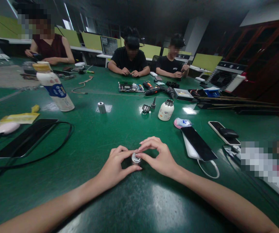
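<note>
A small silver metal cylinder (pixel 136 159) stands on the green table close in front of me. Its round top has small dark marks or holes; its exact kind I cannot make out. My left hand (pixel 115 164) curls around its side, thumb in front and fingers behind. From the right, my right hand (pixel 159 155) pinches at the top of the same cylinder with thumb and fingertips. Farther off, a grey metal cylinder (pixel 101 107) stands upright. Beyond my right hand are a lidless cream bottle (pixel 166 110), a metal lid (pixel 146 108) and a dark pointed piece (pixel 153 103).
A milk bottle (pixel 56 89), tablet (pixel 26 138) and black cable (pixel 65 142) lie left. On the right are a phone (pixel 199 142) on a white power bank and a second phone (pixel 220 132). A circuit board (pixel 131 87) and drill (pixel 154 90) lie beyond. Several people sit opposite.
</note>
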A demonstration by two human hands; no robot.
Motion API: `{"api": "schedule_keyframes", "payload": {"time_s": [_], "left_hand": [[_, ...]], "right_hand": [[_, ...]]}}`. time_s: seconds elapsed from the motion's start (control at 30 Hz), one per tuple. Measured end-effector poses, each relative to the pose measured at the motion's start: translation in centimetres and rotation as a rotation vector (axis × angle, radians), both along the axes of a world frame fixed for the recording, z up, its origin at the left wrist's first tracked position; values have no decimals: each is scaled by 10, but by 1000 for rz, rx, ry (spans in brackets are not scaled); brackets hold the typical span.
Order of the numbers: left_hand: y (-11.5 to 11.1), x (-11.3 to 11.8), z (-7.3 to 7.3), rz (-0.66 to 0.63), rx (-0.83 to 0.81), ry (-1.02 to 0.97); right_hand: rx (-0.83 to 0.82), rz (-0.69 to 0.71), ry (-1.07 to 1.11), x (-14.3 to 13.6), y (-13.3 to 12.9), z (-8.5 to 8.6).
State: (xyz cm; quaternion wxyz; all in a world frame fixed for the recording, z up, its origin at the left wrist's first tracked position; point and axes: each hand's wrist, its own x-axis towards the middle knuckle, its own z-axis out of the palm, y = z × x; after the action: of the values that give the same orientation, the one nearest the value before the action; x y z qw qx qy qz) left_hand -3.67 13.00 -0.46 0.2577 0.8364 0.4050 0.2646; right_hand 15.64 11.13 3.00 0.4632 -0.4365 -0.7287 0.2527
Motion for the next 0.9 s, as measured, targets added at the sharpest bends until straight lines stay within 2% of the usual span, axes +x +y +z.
{"api": "schedule_keyframes", "payload": {"time_s": [0.23, 0.47, 0.63, 0.7, 0.83, 0.9], "left_hand": [[0, 0, 0, -13, 11, -8], [0, 1, 0, -4, 9, -4], [1, 0, -2, -17, 10, 4], [1, 0, -1, -9, -2, 3], [1, 0, 0, 1, -10, 7], [0, 0, 1, 2, -12, 11]], "right_hand": [[-28, 35, -39, -2, -1, -1], [-6, -90, 44, 1, -2, 2], [8, 23, -35, -3, -4, 0], [3, 28, -2, -4, -4, 0], [-33, -85, 161, 4, 8, 1], [-36, -141, 150, 14, 20, -4]]}}
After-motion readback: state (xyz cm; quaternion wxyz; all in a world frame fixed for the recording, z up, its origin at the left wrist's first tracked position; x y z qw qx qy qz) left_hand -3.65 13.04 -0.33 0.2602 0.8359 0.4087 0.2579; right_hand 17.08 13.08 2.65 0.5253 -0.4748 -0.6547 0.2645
